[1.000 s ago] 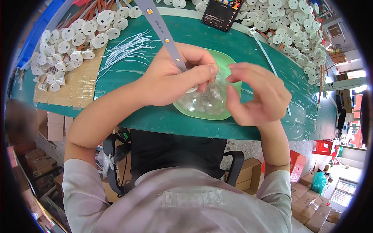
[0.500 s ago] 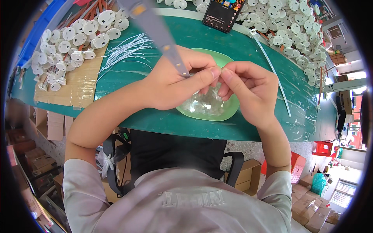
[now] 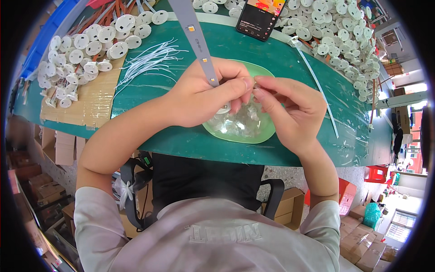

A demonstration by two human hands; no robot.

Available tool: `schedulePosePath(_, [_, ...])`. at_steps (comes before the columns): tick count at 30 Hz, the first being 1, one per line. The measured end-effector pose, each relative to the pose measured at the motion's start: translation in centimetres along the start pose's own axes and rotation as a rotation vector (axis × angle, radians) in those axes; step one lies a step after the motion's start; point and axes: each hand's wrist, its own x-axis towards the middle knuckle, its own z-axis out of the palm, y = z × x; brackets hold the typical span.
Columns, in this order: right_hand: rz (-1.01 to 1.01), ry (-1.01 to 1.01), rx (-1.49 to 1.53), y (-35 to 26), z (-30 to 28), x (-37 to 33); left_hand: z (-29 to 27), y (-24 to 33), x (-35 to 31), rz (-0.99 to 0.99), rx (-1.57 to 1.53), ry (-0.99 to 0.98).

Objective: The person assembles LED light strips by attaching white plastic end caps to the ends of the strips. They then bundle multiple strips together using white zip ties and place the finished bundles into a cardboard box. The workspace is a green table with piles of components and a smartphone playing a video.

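A grey LED strip (image 3: 200,45) with small yellow chips rises from my left hand (image 3: 199,97), whose fingers are closed round its lower end. Below those fingers shows part of a white round disc (image 3: 224,109); whether it joins the strip is hidden. My right hand (image 3: 297,106) is close beside the left fingertips, thumb and forefinger in a pinch. Whatever lies in that pinch is too small to name. Under both hands stands a light green bowl (image 3: 263,136) with small clear plastic pieces (image 3: 240,122) in it.
Many white round discs on strips lie in piles at the left (image 3: 93,47) and right (image 3: 344,34). Thin white wires (image 3: 147,63) lie beside cardboard (image 3: 81,104). A phone (image 3: 258,20) lies at the table's back. A pale strip (image 3: 319,86) lies right of the bowl.
The LED strip has swung to the right and stands more upright. My right fingertips have drawn slightly away from the left ones, and the bowl has shifted a little to the left.
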Motion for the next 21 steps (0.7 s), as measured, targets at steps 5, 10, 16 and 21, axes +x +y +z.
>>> schedulePosePath(5, [0.102,-0.010,0.046,0.0,0.1,-0.2,-0.2,-0.4,0.1,0.065,0.124,-0.006])
schedulePosePath(10, [0.424,-0.041,0.363,-0.8,-0.1,0.1,0.0,-0.2,0.4,0.108,0.313,0.015])
schedulePosePath(16, [0.750,-0.169,0.568,-0.7,-0.9,1.1,-0.1,-0.7,0.4,0.126,0.359,-0.016])
schedulePosePath(21, [0.753,-0.153,0.620,-0.4,-1.0,1.0,0.8,-0.1,0.5,0.034,0.284,0.005])
